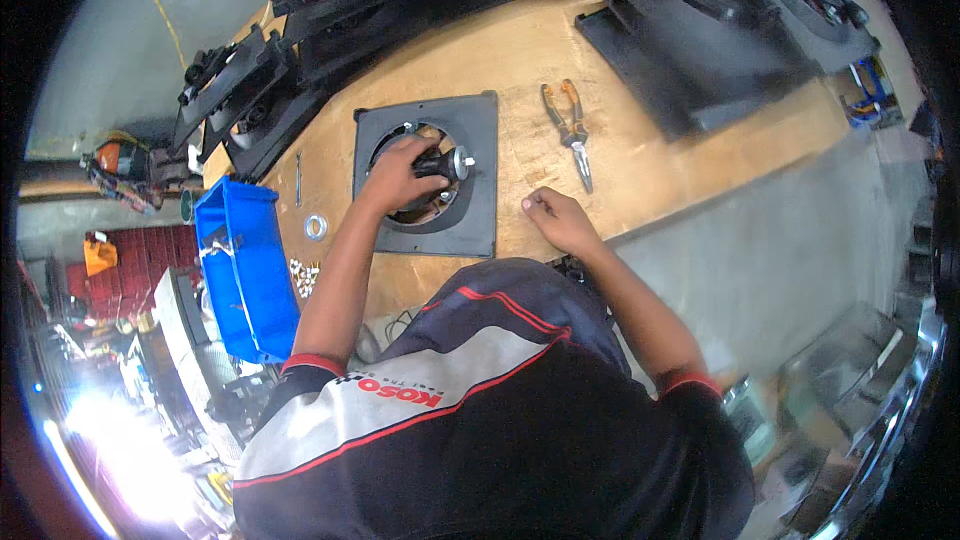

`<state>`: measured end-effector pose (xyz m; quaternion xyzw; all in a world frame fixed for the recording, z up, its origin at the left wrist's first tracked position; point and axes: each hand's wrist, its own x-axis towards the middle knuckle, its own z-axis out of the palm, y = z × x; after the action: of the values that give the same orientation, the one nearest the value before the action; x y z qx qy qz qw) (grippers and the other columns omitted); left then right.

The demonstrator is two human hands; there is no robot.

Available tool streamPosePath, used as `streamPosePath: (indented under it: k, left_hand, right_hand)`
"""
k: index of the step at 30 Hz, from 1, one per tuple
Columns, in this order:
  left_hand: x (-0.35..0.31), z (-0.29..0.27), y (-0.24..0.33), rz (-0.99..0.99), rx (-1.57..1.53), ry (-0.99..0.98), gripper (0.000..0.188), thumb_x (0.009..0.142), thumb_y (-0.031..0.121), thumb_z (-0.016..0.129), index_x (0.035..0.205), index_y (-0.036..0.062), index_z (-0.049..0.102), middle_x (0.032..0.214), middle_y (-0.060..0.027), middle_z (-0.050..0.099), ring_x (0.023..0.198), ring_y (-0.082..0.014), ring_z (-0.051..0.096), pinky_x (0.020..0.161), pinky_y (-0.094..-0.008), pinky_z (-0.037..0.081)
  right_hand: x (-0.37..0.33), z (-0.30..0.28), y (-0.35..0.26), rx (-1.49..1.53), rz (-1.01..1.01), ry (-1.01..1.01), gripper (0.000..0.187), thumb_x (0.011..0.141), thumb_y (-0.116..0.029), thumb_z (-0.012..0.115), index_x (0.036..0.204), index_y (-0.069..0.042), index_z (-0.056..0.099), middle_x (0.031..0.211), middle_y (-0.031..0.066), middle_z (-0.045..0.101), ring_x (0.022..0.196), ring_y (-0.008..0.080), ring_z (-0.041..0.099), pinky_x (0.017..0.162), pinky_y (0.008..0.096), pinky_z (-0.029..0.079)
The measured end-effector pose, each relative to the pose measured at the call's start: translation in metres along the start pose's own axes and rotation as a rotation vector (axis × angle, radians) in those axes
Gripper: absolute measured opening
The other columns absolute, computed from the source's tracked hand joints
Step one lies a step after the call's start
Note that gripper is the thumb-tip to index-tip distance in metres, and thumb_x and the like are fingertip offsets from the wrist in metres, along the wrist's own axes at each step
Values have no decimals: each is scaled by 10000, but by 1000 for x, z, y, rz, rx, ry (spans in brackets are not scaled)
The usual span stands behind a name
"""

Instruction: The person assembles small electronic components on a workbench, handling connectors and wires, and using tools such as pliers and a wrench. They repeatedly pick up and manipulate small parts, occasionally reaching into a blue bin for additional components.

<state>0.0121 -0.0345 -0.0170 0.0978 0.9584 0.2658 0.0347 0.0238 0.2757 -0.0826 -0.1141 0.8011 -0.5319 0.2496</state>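
A square black plate with a large round opening lies flat on the wooden table. My left hand is closed around a black, motor-like part over this opening; a silver disc shows at its right end. Part of the opening and of the held piece is hidden under the fingers. To the right of the plate, my right hand hovers by the table's near edge with curled fingers; whether anything small is pinched in them is hidden. Beyond it lie long-nose pliers with orange and black handles, jaws toward me.
More black plates are stacked at the far right, with dark panels along the back. Left of my left forearm are a blue bin, a ring-shaped roll, small whitish pieces and a thin metal tool.
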Motion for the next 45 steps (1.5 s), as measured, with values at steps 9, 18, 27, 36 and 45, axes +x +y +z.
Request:
streamPosePath:
  k: [9, 18, 27, 36, 45]
  left_hand:
    - [-4, 7, -7, 87, 161, 8, 549, 729, 389, 757, 1143, 42, 661, 1079, -189, 646, 1055, -377, 608, 937, -439, 477]
    - [-12, 15, -10, 205, 240, 100, 590, 737, 409, 742, 1201, 60, 640, 1140, -179, 640, 1079, -367, 605, 950, -449, 465]
    - [-8, 17, -15, 207, 271, 78, 548, 735, 384, 735, 1163, 55, 640, 1068, -163, 648, 1019, -357, 623, 894, -433, 500]
    - [-7, 20, -14, 246, 274, 135, 493, 741, 345, 725, 1118, 38, 646, 1056, -168, 657, 1014, -357, 632, 893, -438, 509]
    - [-9, 18, -13, 230, 272, 165, 463, 737, 333, 712, 1099, 51, 657, 1034, -153, 669, 982, -350, 644, 865, -432, 520]
  right_hand:
    - [17, 48, -15, 412, -33, 152, 363, 972, -371, 585, 933, -12, 619, 759, 113, 641, 677, 214, 626, 609, 344, 486]
    - [81, 88, -32, 1266, 344, -33, 294, 970, -419, 603, 842, -155, 596, 662, -27, 530, 570, 136, 509, 511, 279, 420]
    - [81, 105, -6, 1489, 136, -228, 263, 970, -392, 605, 866, -151, 605, 693, -8, 618, 632, 161, 591, 567, 312, 491]
    - [84, 109, -14, 1516, 243, -46, 413, 990, -501, 521, 853, -115, 571, 750, 43, 602, 650, 194, 617, 603, 355, 525]
    - [78, 129, -20, 1303, 59, 119, 355, 952, -449, 629, 930, -111, 521, 743, 25, 561, 607, 172, 604, 546, 307, 524]
